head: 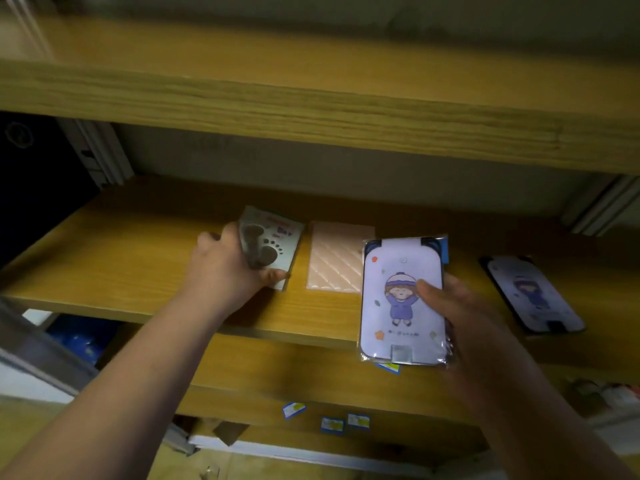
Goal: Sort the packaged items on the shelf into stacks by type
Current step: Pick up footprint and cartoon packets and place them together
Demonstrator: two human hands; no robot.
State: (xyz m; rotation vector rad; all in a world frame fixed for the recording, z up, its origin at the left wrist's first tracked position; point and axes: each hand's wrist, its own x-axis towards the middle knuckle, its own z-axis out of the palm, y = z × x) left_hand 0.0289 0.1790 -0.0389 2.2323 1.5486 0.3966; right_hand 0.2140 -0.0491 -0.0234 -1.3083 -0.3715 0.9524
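Nearest of all is the lilac cartoon packet [403, 301], a clear-wrapped card with a drawn child in a purple hat, lifted off the wood in front of the shelf [114, 258] edge. Its long axis runs up and down the view, the dark tabs at its top pointing toward the back wall. Gripping it is the right hand [446, 308], thumb pressed across the printed face and fingers hidden behind; the wrap's lower corner and a blue tag peeking beneath are hard to read.

Left of it, flat on the shelf, lies a pale pink quilted packet [334, 261], long side running front to back, its right edge covered by the raised packet. Further left, the left hand [227, 265] clasps a grey footprint packet [268, 242], thumb on its near corner and fingers curled round its far left edge; this one tilts a little, top leaning right, and its lettering is too blurred to make out.

Well off to the right rests a second cartoon packet [533, 294], dim and smeared, angled with its tab end toward the front edge.

Below, three small blue labels [332, 424] sit on a lower board.
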